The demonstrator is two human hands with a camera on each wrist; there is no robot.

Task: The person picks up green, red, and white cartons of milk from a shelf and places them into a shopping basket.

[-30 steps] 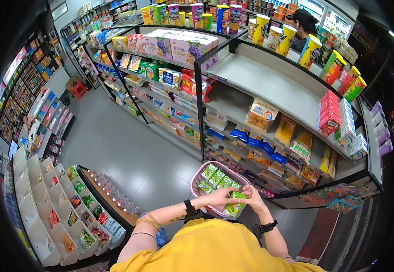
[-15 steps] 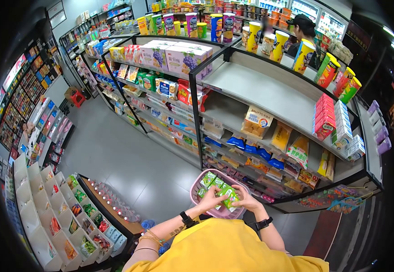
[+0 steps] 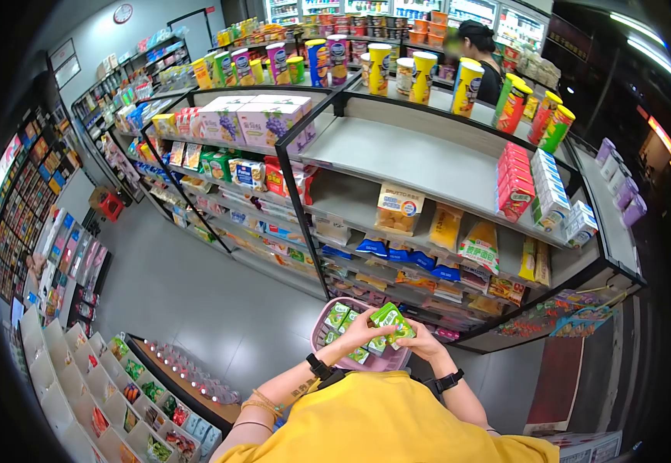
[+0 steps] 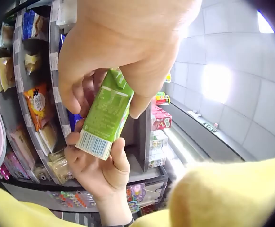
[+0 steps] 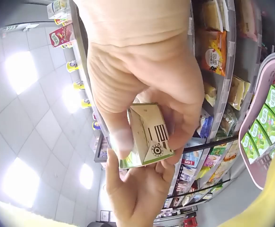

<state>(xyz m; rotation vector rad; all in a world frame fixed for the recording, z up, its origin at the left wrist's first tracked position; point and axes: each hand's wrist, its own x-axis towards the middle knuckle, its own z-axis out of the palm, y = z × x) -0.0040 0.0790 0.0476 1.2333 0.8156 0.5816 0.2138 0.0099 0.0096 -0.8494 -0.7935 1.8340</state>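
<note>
Both hands hold green drink cartons (image 3: 391,322) over the near side of a pink basket (image 3: 318,333). In the head view the left hand (image 3: 359,333) grips from the left and the right hand (image 3: 426,342) from the right. The left wrist view shows a green carton (image 4: 106,113) with its barcode end down, between the left hand's (image 4: 123,47) fingers and thumb. Seen from the right wrist, the right hand (image 5: 144,75) pinches a carton's pale end (image 5: 149,132). More green cartons (image 3: 337,315) lie inside the basket.
Behind the basket stands a black-framed shelf with a bare top level (image 3: 397,154), bagged snacks (image 3: 399,208) and red cartons (image 3: 514,181) at its right end. Bottles (image 3: 189,370) and snack bins (image 3: 96,401) stand at lower left. A person in a black cap (image 3: 477,58) is behind the shelves.
The hands have lifted the cartons from low in the basket to above its near rim, tilting them. The head view has shifted, showing more of the far wall and shelves.
</note>
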